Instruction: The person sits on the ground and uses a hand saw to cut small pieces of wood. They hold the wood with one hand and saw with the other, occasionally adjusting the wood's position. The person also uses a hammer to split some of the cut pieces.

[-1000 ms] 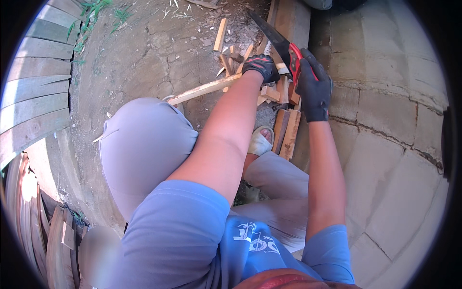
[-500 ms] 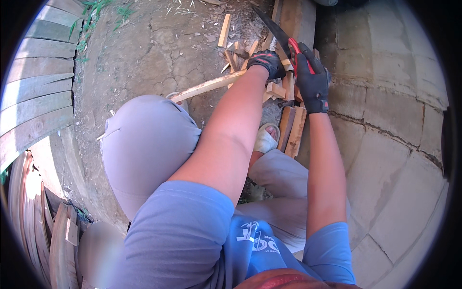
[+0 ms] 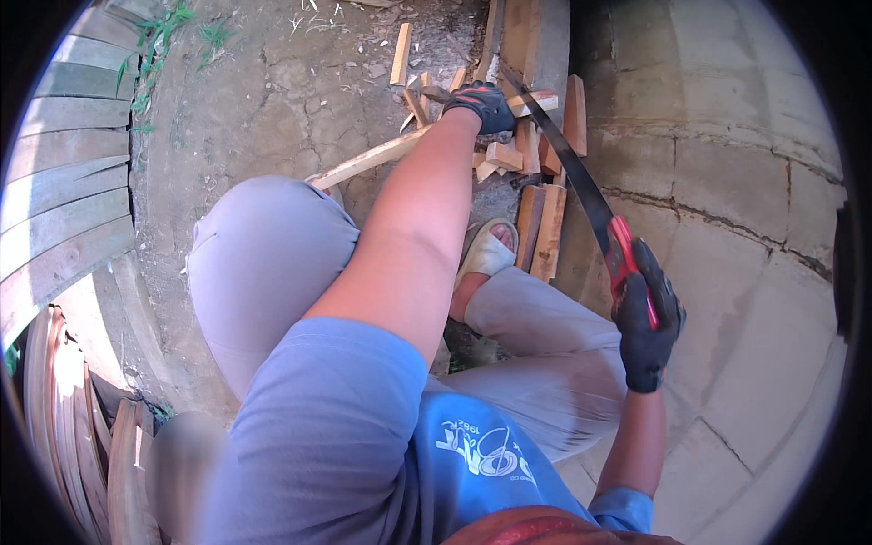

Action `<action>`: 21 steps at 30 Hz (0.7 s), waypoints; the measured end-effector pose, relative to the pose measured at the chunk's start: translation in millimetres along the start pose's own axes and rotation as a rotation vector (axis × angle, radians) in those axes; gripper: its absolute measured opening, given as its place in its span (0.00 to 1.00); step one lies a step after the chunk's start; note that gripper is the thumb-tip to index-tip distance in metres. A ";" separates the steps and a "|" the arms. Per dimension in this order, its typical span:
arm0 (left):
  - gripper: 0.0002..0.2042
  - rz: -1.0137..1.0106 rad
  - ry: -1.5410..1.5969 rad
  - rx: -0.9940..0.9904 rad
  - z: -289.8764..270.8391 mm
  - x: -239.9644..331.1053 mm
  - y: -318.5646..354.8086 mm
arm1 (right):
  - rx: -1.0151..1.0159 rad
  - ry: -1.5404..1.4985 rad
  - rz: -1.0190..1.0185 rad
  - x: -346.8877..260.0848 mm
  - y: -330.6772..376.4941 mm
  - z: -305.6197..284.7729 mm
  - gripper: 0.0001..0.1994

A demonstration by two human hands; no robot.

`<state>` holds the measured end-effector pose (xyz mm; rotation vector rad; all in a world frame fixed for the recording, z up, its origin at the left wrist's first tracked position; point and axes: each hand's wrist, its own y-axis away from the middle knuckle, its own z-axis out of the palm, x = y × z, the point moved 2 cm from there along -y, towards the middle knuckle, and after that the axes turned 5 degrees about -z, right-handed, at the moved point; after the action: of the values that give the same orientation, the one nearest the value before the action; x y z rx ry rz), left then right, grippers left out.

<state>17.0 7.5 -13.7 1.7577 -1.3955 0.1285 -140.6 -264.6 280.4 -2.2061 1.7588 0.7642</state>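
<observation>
My right hand [image 3: 649, 327], in a dark glove, is closed round the red handle of a hand saw [image 3: 581, 180]. The saw's long dark blade slants up and left, its far part lying across the short end of a pale wooden strip. My left hand [image 3: 483, 106], in a black glove with red marks, is wrapped round this wooden strip [image 3: 377, 160] close to the blade. From the hand the strip slopes down left toward my bent knee. Short wood offcuts [image 3: 505, 156] lie just below the hand.
Two thicker wood pieces [image 3: 549, 232] lie beside my sandalled foot [image 3: 491, 250]. A large timber [image 3: 549, 45] runs away at the top. More sticks [image 3: 401, 54] lie on the dirt ground [image 3: 272, 109]. Concrete paving [image 3: 727, 209] spans the right; grey planks [image 3: 73, 150] line the left.
My right hand has drawn the saw back, down and to the right, so that more blade shows on my side of the strip. My left hand keeps its grip on the strip.
</observation>
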 end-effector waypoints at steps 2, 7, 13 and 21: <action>0.30 -0.010 0.010 0.021 6.1 -4.4 -4.4 | 0.035 0.034 -0.014 -10.3 18.1 -20.3 0.20; 0.28 -0.021 0.054 0.107 10.1 -3.2 -0.6 | 0.052 0.013 0.020 -37.4 21.1 -29.3 0.19; 0.29 -0.055 0.050 0.150 10.0 3.1 19.1 | -0.008 0.004 -0.031 -38.5 -33.8 -7.2 0.19; 0.23 -0.050 0.048 0.196 10.2 7.7 17.9 | 0.048 -0.064 -0.230 -20.3 -127.4 85.8 0.18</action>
<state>0.7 -5.1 -5.9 1.9352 -1.3406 0.2871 -44.4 -173.6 200.1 -2.2737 1.4462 0.7226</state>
